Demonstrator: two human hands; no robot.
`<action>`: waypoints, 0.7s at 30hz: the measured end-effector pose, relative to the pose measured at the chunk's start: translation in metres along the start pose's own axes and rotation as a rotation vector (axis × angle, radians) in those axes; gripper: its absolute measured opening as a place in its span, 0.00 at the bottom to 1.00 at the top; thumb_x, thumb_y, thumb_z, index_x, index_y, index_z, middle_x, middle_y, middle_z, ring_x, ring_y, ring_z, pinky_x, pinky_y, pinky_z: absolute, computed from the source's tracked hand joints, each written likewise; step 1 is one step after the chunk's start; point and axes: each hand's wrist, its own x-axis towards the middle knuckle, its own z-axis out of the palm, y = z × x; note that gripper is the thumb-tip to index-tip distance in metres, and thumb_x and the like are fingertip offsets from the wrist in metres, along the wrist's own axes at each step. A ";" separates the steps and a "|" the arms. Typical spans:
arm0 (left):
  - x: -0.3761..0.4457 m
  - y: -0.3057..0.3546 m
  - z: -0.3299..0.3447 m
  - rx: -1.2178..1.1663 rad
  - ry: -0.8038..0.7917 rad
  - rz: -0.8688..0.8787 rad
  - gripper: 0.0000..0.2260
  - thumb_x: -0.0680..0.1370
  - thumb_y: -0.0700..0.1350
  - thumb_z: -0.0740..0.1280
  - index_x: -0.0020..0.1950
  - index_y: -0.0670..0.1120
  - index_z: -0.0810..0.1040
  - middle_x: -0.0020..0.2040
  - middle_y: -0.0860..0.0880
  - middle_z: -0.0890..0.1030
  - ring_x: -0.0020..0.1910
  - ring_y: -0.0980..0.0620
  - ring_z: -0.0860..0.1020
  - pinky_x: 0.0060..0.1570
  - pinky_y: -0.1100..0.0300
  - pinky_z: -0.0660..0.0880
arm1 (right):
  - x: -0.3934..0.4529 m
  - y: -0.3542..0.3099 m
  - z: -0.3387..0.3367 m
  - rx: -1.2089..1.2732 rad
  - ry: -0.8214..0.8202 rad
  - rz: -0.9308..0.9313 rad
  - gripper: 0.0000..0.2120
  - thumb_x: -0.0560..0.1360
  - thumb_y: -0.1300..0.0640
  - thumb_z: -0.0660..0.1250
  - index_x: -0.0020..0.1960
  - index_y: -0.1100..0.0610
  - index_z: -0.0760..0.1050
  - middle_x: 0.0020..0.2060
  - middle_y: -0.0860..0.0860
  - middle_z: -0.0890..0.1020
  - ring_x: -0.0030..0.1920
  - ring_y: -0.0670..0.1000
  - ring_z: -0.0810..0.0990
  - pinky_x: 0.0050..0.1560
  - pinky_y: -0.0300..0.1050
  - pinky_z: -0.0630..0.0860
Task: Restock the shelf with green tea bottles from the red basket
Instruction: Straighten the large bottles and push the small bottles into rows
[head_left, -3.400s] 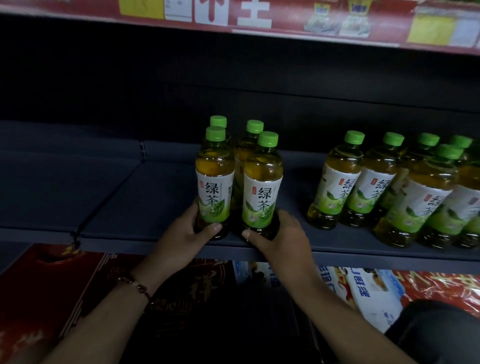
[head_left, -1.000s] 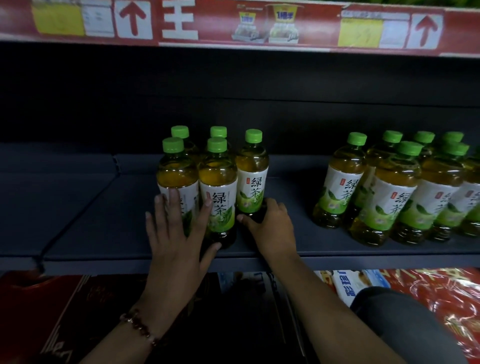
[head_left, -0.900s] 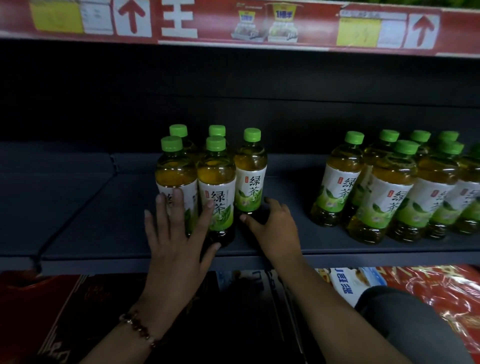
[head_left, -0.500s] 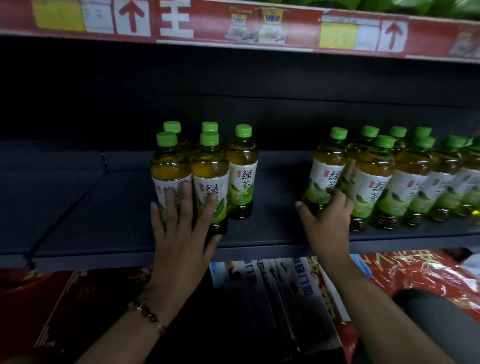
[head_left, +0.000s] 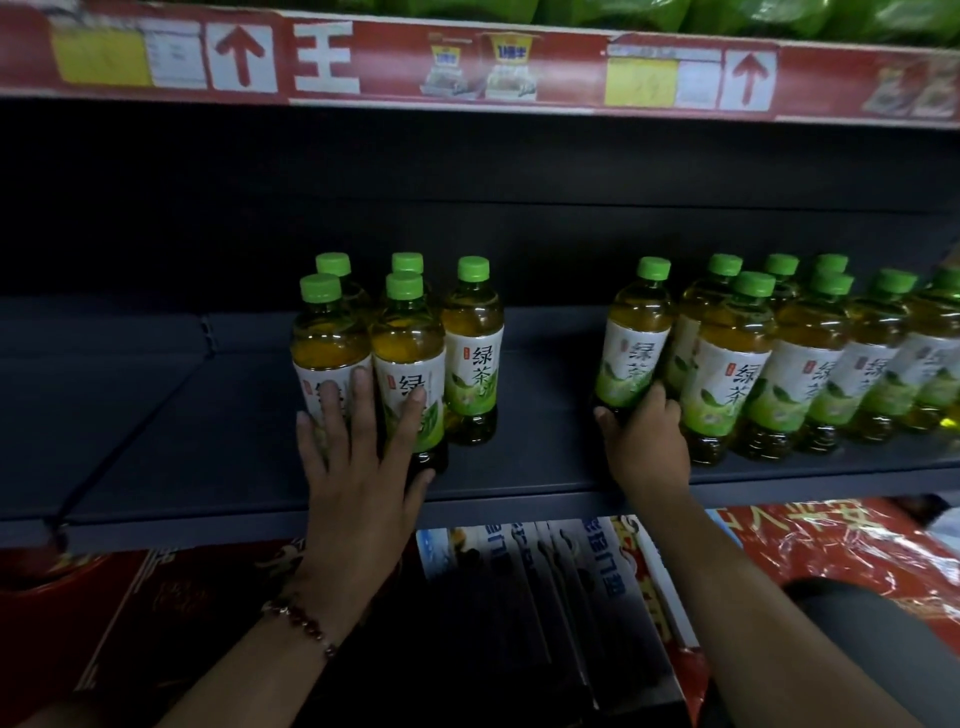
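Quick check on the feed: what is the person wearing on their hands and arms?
Both forearms are bare, no sleeves or gloves in view. The left hand has a dark red beaded bracelet at the wrist. The right hand shows nothing worn.

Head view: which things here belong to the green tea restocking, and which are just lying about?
Part of the job:
- left group of five bottles
- right group of bottles
- dark shelf
- left hand, flat against the front two bottles
- right hand, around the leftmost right-group bottle

Just lying about:
- red price strip
- boxed goods below
- red packaging
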 end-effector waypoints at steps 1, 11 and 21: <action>0.000 0.000 0.001 -0.003 0.005 -0.001 0.38 0.76 0.53 0.70 0.80 0.49 0.54 0.79 0.35 0.48 0.78 0.31 0.46 0.72 0.29 0.48 | 0.000 0.000 0.001 -0.028 -0.016 0.003 0.27 0.79 0.47 0.65 0.70 0.62 0.63 0.65 0.62 0.70 0.61 0.66 0.75 0.54 0.55 0.73; -0.002 -0.001 0.003 -0.001 0.005 0.012 0.34 0.78 0.57 0.58 0.81 0.49 0.51 0.79 0.34 0.47 0.77 0.30 0.47 0.72 0.29 0.49 | 0.009 -0.012 0.009 0.024 -0.078 0.018 0.30 0.75 0.42 0.69 0.65 0.62 0.66 0.62 0.62 0.73 0.59 0.64 0.76 0.54 0.55 0.73; -0.003 -0.005 0.002 -0.019 0.007 0.021 0.33 0.78 0.56 0.60 0.80 0.48 0.55 0.79 0.34 0.49 0.78 0.31 0.48 0.72 0.29 0.49 | 0.008 -0.007 0.004 0.107 -0.311 -0.097 0.26 0.74 0.47 0.72 0.66 0.59 0.72 0.61 0.57 0.79 0.61 0.57 0.77 0.57 0.47 0.74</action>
